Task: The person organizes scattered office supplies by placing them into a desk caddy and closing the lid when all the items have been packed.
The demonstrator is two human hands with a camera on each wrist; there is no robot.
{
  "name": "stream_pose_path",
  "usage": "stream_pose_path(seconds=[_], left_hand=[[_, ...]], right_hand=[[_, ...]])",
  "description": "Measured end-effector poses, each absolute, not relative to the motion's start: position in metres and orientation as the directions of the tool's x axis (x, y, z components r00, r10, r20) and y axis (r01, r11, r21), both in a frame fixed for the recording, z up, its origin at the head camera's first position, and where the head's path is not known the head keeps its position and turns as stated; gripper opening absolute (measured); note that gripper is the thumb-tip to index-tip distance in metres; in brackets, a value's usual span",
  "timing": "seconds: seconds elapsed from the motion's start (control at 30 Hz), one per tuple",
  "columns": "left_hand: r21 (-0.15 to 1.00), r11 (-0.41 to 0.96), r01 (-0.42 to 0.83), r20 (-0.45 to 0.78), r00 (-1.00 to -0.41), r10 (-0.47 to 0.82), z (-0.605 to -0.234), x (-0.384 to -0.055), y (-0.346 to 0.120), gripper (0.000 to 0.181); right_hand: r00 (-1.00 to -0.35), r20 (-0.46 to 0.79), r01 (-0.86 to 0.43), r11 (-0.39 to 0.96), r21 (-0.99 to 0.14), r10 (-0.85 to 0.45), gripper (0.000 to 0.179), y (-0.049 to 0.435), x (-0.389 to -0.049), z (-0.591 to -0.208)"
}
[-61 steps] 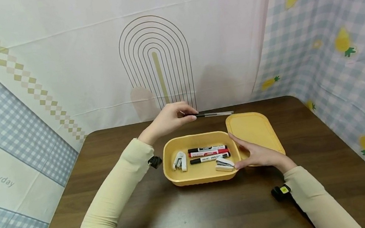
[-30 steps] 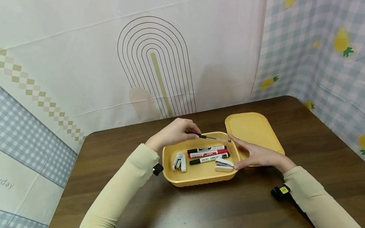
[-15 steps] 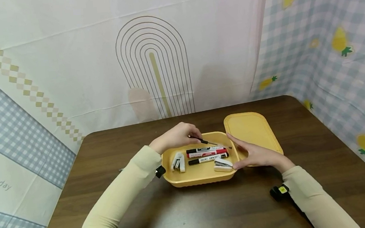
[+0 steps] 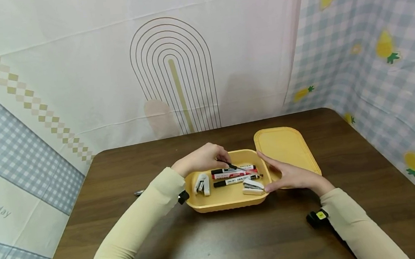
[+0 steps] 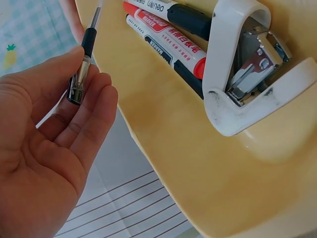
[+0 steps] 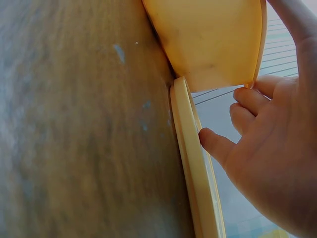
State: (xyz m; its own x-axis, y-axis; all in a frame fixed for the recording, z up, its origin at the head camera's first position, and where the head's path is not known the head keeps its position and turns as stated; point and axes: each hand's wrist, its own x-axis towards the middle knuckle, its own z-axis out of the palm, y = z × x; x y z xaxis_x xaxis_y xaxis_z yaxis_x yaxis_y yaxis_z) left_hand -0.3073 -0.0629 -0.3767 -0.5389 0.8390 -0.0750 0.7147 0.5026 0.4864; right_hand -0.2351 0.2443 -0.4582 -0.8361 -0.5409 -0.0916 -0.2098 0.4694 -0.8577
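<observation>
My left hand (image 4: 204,157) pinches a slim pen (image 5: 89,42) between thumb and fingers, over the far side of the yellow box (image 4: 227,204). The pen has black parts and a clear barrel, and slants down to the right across the markers. Inside the box lie a black-capped marker (image 4: 217,171), a red marker (image 4: 231,174) and another black-capped marker (image 4: 235,180). A white stapler (image 4: 202,185) stands at the left end, a second white stapler (image 4: 252,186) at the near right corner. My right hand (image 4: 290,175) grips the box's right end, thumb over the rim.
A yellow lid (image 4: 285,146) lies on the brown table (image 4: 219,242) right of the box, partly under my right hand. A small shiny metallic end (image 4: 139,193) shows on the table beside the left sleeve. Patterned cloth (image 4: 103,73) hangs behind the table.
My left hand has come down and toward me from behind the box, bringing the pen from level to slanting over the markers. The right hand stays at the box's right end.
</observation>
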Motion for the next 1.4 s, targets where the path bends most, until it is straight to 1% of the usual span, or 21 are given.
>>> stream_pose_path(seconds=[0.2,0.37,0.77,0.97,1.2,1.4], left_hand=[[0.492,0.509,0.706,-0.097,-0.537,0.838,-0.379,-0.308,-0.061,0.012],[0.491,0.504,0.711,-0.112,-0.522,0.845,-0.38,-0.308,-0.06,0.012],[0.435,0.505,0.746,-0.152,-0.492,0.857,-0.383,-0.307,-0.051,0.011],[0.404,0.519,0.753,-0.175,-0.493,0.852,-0.385,-0.308,-0.05,0.012],[0.422,0.54,0.728,-0.226,-0.492,0.84,-0.384,-0.308,-0.051,0.011],[0.403,0.566,0.72,-0.267,-0.499,0.825,-0.386,-0.308,-0.05,0.01]], right_hand=[[-0.836,-0.093,-0.21,0.472,-0.856,-0.541,0.113,0.244,-0.235,-0.458],[-0.838,-0.1,-0.204,0.477,-0.855,-0.536,0.113,0.244,-0.235,-0.458],[-0.839,-0.103,-0.207,0.488,-0.848,-0.534,0.113,0.244,-0.234,-0.456],[-0.835,-0.092,-0.216,0.477,-0.852,-0.543,0.113,0.244,-0.234,-0.458],[-0.83,-0.084,-0.228,0.471,-0.852,-0.552,0.112,0.245,-0.235,-0.459],[-0.833,-0.099,-0.207,0.473,-0.856,-0.544,0.11,0.245,-0.235,-0.458]])
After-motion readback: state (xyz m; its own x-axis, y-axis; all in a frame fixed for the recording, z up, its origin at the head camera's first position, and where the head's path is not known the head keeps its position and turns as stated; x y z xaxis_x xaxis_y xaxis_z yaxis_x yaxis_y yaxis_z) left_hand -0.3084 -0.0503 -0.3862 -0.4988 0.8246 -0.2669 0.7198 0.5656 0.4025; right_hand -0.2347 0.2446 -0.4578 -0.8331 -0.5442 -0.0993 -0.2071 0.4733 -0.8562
